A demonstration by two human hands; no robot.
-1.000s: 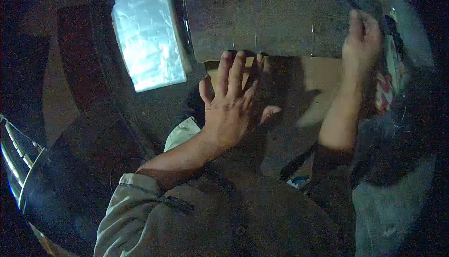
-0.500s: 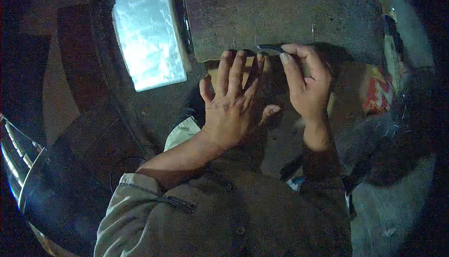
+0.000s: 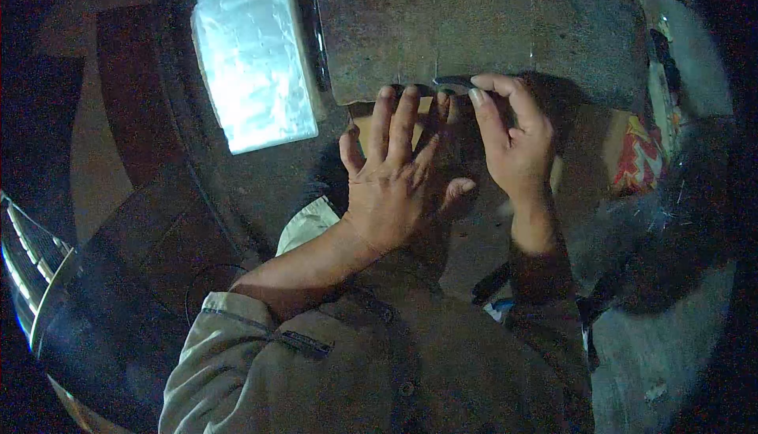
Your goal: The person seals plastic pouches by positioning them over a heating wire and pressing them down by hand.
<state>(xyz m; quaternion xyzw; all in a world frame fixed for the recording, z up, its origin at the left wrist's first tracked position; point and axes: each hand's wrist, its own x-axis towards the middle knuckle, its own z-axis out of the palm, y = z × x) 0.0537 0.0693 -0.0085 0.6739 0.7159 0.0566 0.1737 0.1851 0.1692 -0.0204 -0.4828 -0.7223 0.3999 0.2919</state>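
Observation:
My left hand (image 3: 391, 189) lies flat with its fingers spread, the fingertips at the near edge of a worn brown board (image 3: 482, 23). To its right, my right hand (image 3: 521, 138) pinches a small, thin, dark blade-like piece (image 3: 453, 82) between thumb and forefinger. This piece lies along the board's near edge, its narrow tip pointing left. Its exact kind is hard to make out in the dim light. Beneath my left fingers a tan surface (image 3: 364, 129) shows; what they press on is mostly hidden.
A stack of clear plastic sheets or bags (image 3: 253, 59) lies left of the board, shining brightly. A red and yellow packet (image 3: 640, 157) sits at the right. Dark clutter runs along the right side, and a round rim (image 3: 49, 292) shows at the far left.
My right hand and the dark piece have shifted very slightly left along the board's edge. My left hand stays spread in the same place.

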